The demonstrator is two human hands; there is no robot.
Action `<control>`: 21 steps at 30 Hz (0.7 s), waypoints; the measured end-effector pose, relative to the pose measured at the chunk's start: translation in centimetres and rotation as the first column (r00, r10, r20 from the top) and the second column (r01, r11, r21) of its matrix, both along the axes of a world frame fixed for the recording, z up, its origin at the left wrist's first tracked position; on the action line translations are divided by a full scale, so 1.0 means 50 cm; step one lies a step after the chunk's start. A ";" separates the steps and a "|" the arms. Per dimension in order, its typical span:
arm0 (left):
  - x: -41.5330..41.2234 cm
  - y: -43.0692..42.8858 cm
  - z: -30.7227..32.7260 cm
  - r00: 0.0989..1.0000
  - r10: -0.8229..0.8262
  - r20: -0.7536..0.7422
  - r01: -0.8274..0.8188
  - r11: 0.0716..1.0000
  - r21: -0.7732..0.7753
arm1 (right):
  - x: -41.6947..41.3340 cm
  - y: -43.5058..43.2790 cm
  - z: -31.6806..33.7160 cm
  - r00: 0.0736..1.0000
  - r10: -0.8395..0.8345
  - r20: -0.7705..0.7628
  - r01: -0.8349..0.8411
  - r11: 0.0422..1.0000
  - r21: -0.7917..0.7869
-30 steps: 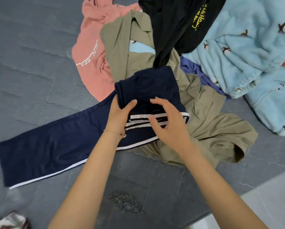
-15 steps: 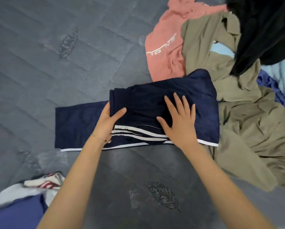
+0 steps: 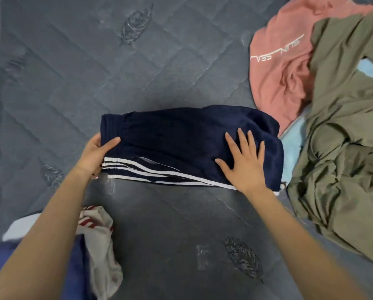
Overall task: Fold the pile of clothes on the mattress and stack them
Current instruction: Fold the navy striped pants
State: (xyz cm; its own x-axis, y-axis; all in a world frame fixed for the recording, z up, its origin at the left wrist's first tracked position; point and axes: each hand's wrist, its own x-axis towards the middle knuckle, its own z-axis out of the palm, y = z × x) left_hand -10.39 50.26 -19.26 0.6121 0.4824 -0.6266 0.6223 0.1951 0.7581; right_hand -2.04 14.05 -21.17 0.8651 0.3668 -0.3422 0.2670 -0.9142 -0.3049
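White cloth with red stripes (image 3: 101,245) lies nearest me, under the left forearm and beside a blue garment (image 3: 77,267). Ahead, I see the left hand (image 3: 94,154) pinching the left end of the folded navy trousers (image 3: 181,144), thumb on top. The right hand (image 3: 246,165) lies flat on their right half, fingers spread. White stripes run along the near edge between the 2 hands. Right of the right hand sit a light blue piece (image 3: 291,156), an olive garment (image 3: 343,126) and a pink top (image 3: 283,72). Beyond the hands stretches the grey quilted mattress (image 3: 159,72).

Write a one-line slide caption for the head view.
The left hand grips the folded navy pants while the right hand presses them flat on the grey mattress.
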 end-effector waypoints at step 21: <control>0.014 -0.251 -0.090 0.708 -0.534 -0.462 0.615 0.146 0.775 | 0.037 -0.074 -0.008 0.953 -0.303 -0.019 0.304 0.951 0.052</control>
